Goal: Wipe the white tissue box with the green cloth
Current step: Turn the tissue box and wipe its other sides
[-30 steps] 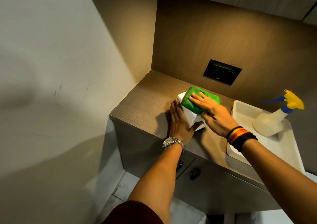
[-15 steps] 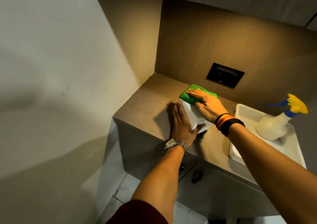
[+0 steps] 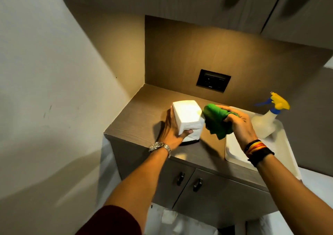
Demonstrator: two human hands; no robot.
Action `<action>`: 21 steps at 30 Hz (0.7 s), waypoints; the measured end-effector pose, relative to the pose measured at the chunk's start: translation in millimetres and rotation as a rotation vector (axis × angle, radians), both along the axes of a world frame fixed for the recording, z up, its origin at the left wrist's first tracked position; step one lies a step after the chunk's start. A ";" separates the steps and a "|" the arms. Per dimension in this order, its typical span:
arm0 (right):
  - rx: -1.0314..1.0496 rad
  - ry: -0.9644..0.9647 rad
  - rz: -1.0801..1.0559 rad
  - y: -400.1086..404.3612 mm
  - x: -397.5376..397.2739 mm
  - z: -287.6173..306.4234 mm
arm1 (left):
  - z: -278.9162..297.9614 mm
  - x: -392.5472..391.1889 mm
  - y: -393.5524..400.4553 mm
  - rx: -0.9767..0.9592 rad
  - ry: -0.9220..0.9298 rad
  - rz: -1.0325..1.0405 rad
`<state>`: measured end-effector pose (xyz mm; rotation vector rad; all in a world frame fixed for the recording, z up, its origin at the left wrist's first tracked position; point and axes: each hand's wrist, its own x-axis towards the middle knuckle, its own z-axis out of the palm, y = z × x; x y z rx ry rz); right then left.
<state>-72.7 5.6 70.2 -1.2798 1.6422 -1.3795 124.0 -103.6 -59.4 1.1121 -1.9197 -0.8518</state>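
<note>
The white tissue box (image 3: 187, 119) stands tilted on the wooden counter (image 3: 144, 112), its bright top face lit. My left hand (image 3: 172, 132) grips the box from its left side, thumb on the front face. My right hand (image 3: 237, 123) holds the bunched green cloth (image 3: 216, 121) just right of the box; the cloth hangs against the box's right side. A watch is on my left wrist, and coloured bands are on my right wrist.
A white tray (image 3: 239, 153) lies at the right of the counter with a spray bottle (image 3: 266, 121) with a yellow and blue trigger on it. A black wall socket (image 3: 213, 80) sits on the back panel. Cabinet doors with dark handles (image 3: 189, 180) are below. A wall stands at the left.
The cloth has come off the top of the box and moved to its right side. The box's top face is now uncovered. My left hand still holds the box.
</note>
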 end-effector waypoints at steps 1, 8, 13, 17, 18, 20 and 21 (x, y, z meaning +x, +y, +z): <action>-0.021 -0.072 -0.075 2.8 -0.5 -4.7 | 1.3 7.5 -4.0 0.011 0.005 -0.034; -0.013 -0.362 -0.279 11.8 23.1 -41.1 | 29.2 52.9 -17.0 0.151 -0.083 -0.229; -0.021 -0.448 -0.318 0.2 53.3 -61.4 | 51.4 52.8 -3.2 -0.053 -0.225 -0.166; -0.050 -0.503 -0.293 1.7 76.0 -69.2 | 77.9 31.8 1.2 -0.415 -0.350 -0.138; -0.059 -0.495 -0.258 3.6 81.8 -72.0 | 83.6 23.5 -1.0 -0.444 -0.385 -0.136; -0.076 -0.451 -0.162 4.7 94.1 -81.1 | 91.8 9.5 -7.5 -0.430 -0.500 -0.163; -0.074 -0.429 -0.126 4.6 100.5 -86.7 | 92.1 5.4 -10.6 -0.406 -0.554 -0.185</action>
